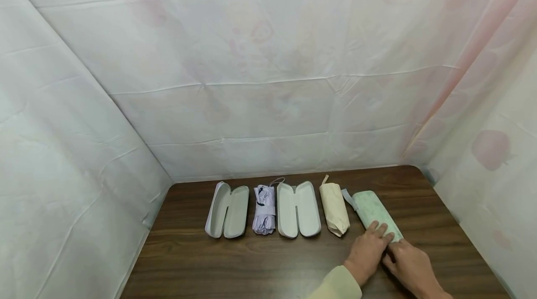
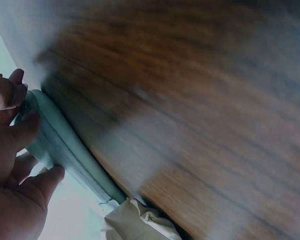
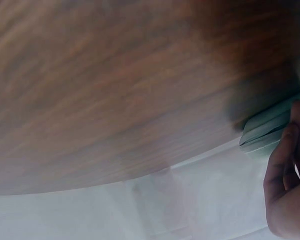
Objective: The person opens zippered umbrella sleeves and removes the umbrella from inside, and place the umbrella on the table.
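Note:
A light green glasses case point(image 1: 376, 212) lies slanted at the table's right, a pale strap point(image 1: 349, 199) by its far left corner. Its closing seam shows along the side in both wrist views. My left hand point(image 1: 367, 252) holds it near its close end, fingers on top and thumb point(image 2: 50, 180) against the side. Beside it, my right hand point(image 1: 409, 264) grips the near end with curled fingers; in the right wrist view its fingers point(image 3: 285, 150) lie along the case's side. Left of the case is a cream folded umbrella point(image 1: 334, 209).
Further left stand an open white glasses case point(image 1: 308, 208), a lilac folded umbrella point(image 1: 264, 210) with a cord loop, and another open glasses case point(image 1: 237, 210) with a grey-white inside. The brown wooden table point(image 1: 235, 266) has pale fabric walls point(image 1: 260, 79) around its back and sides.

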`<state>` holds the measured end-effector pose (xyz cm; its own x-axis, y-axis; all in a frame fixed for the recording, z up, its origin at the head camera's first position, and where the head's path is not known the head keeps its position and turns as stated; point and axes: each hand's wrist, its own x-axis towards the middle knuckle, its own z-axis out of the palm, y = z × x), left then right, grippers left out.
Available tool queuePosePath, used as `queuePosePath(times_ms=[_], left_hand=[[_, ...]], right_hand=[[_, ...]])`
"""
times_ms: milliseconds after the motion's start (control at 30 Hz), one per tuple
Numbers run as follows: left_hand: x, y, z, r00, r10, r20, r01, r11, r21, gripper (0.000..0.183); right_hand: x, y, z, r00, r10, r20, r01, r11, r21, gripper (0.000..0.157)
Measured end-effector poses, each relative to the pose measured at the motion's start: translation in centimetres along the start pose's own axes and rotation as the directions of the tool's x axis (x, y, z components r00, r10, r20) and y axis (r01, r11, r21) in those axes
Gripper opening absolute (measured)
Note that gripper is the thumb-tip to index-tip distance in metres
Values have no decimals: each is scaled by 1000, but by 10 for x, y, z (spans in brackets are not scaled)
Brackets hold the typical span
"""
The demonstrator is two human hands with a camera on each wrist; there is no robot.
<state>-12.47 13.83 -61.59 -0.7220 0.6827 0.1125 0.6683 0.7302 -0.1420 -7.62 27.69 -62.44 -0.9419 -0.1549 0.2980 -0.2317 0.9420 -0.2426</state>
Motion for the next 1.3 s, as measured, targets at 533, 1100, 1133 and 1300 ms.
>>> queuePosePath(times_ms=[533, 1100, 1133, 1300], left_hand=[[-1, -16, 3, 995, 50, -81, -48, 999, 24, 54], [10, -16, 6, 994, 97, -54, -93, 993, 76, 49], [10, -16, 6, 994, 94, -56, -90, 993, 71, 50], [10, -14, 6, 992, 90, -93, -83, 994, 77, 49]], right_hand=[[-9, 12, -12, 987, 123, 99, -125, 992, 7, 30], [-12, 14, -11, 975, 197, 104, -201, 979, 26, 25], [-12, 13, -10, 975, 197, 99, -200, 980, 25, 25], [-14, 7, -11, 980, 190, 63, -191, 982, 12, 31]])
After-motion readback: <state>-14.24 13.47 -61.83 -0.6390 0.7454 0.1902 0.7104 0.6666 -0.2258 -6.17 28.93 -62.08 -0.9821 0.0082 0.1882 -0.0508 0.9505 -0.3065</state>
